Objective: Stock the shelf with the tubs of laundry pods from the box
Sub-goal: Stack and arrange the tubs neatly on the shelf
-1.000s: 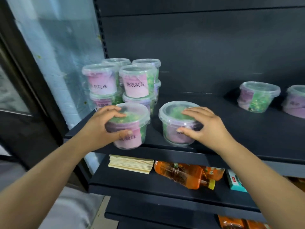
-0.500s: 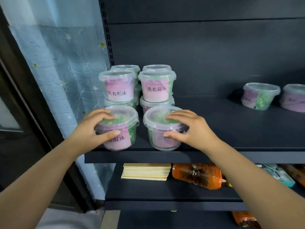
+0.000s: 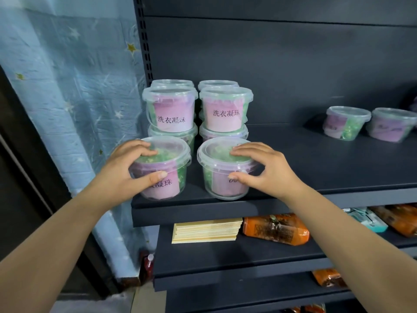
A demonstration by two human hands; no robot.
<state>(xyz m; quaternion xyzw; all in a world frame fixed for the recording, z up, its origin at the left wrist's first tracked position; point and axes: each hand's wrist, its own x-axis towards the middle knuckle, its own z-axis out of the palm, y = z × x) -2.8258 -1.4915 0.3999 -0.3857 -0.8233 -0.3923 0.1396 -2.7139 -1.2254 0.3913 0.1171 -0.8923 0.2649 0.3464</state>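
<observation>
Two clear tubs of green pods with pink labels stand at the front left of the dark shelf (image 3: 338,168). My left hand (image 3: 126,168) grips the left tub (image 3: 173,159), fingers on its lid and thumb on its label. My right hand (image 3: 266,168) holds the right tub (image 3: 216,163) the same way. Both tubs rest on the shelf. Behind them stand stacked tubs (image 3: 198,109), two high, in two rows. The box is out of sight.
Two more tubs (image 3: 370,125) sit at the shelf's far right. The shelf below carries a stack of pale flat sticks (image 3: 205,229) and orange packets (image 3: 275,229). A blue star-patterned wall (image 3: 74,98) adjoins the left upright.
Both tubs have slid back and left on the shelf, closer to the stacked tubs. My view has shifted left and nearer. Both hands keep their hold.
</observation>
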